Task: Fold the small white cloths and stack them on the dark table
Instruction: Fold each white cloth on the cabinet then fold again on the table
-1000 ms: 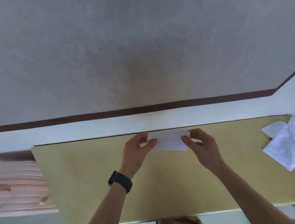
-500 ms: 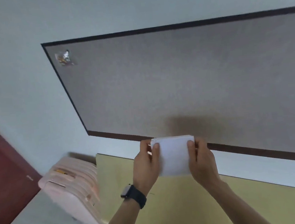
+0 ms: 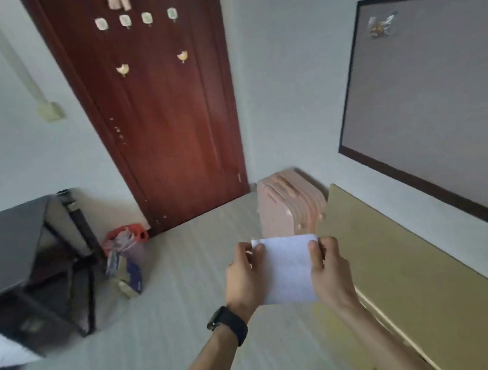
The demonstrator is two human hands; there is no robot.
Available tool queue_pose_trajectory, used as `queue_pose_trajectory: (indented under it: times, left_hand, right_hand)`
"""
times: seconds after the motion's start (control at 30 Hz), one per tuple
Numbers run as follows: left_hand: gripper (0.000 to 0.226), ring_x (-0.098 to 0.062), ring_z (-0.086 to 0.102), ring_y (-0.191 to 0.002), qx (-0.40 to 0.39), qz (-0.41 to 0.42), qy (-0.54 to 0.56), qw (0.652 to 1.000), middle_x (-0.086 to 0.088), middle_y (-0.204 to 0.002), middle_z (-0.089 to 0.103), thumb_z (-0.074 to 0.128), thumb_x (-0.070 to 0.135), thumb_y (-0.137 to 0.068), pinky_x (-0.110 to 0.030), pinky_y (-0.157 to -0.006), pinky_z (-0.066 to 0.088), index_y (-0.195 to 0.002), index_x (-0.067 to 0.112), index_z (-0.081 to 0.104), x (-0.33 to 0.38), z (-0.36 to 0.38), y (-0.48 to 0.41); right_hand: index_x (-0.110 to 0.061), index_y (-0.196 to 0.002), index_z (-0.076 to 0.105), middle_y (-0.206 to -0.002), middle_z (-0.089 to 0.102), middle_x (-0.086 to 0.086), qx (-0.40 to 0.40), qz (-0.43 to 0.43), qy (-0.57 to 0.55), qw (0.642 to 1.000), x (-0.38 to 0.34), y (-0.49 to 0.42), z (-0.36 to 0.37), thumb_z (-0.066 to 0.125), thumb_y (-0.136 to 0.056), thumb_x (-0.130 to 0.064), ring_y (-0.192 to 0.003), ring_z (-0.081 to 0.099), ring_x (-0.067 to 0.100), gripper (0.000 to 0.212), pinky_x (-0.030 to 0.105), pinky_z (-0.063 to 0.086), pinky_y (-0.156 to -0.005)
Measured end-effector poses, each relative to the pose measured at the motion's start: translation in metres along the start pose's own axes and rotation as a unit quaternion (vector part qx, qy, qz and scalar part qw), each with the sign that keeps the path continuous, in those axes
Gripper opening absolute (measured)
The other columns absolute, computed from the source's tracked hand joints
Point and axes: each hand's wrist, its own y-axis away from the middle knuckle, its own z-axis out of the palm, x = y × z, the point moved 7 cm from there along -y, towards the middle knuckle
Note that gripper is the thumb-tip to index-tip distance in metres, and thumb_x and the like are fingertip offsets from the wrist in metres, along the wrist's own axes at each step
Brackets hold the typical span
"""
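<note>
Cloth [image 3: 288,269] spans left grip [image 3: 243,279], right grip [image 3: 330,271].

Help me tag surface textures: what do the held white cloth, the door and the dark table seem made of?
White cloth: soft matte textile, going by its faint weave. Door: reddish-brown wood or veneer, semi-gloss; streaky grain and a sheen show. Dark table: smooth dark grey top, perhaps laminate or painted board, on black legs that look metal; blur leaves this open.
</note>
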Motion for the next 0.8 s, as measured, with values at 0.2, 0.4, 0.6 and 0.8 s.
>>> queue_pose_trajectory:
  times: [0.2, 0.4, 0.6, 0.8]
  left_hand:
    - [0.029, -0.008, 0.059, -0.069, 0.203, -0.073, 0.03, 0.976, 0.003, -0.083, 0.067, 0.054, 0.049, -0.095, -0.01, -0.05, 0.044, -0.086, 0.022, 0.059, -0.079, -0.233, 0.038]
    - [0.035, 0.005, 0.052, -0.055, 0.352, -0.094, 0.019, 0.931, 0.011, -0.067, 0.059, 0.056, 0.051, -0.094, -0.009, -0.049, 0.038, -0.08, 0.018, 0.058, -0.158, -0.462, 0.104]
    - [0.033, 0.004, 0.048, -0.05, 0.397, -0.108, 0.027, 0.911, 0.013, -0.066, 0.056, 0.057, 0.047, -0.096, -0.009, -0.046, 0.035, -0.078, 0.019, 0.056, -0.209, -0.631, 0.148]
    - [0.022, -0.001, 0.054, -0.062, 0.437, -0.129, 0.035, 0.889, 0.006, -0.078, 0.067, 0.06, 0.041, -0.095, -0.009, -0.053, 0.04, -0.087, 0.021, 0.064, -0.259, -0.761, 0.167]
  right_hand:
    - [-0.013, -0.093, 0.046, -0.07, 0.06, 0.003, -0.172, -0.081, -0.062, 0.98, -0.127, 0.089, 0.184, 0.044, -0.102, -0.035, -0.06, 0.054, 0.006, 0.023, 0.021, 0.036, -0.052]
    - [-0.02, -0.092, 0.047, -0.074, 0.063, 0.002, -0.328, -0.142, -0.073, 0.931, -0.248, 0.216, 0.367, 0.045, -0.101, -0.037, -0.065, 0.057, 0.014, 0.02, 0.031, 0.041, -0.057]
    - [-0.022, -0.088, 0.047, -0.076, 0.059, 0.002, -0.38, -0.196, -0.1, 0.899, -0.344, 0.318, 0.503, 0.048, -0.101, -0.033, -0.068, 0.055, 0.015, 0.017, 0.029, 0.04, -0.058]
    - [-0.012, -0.089, 0.049, -0.07, 0.061, -0.001, -0.409, -0.236, -0.111, 0.874, -0.426, 0.391, 0.608, 0.049, -0.102, -0.026, -0.06, 0.052, 0.003, 0.019, 0.008, 0.036, -0.054]
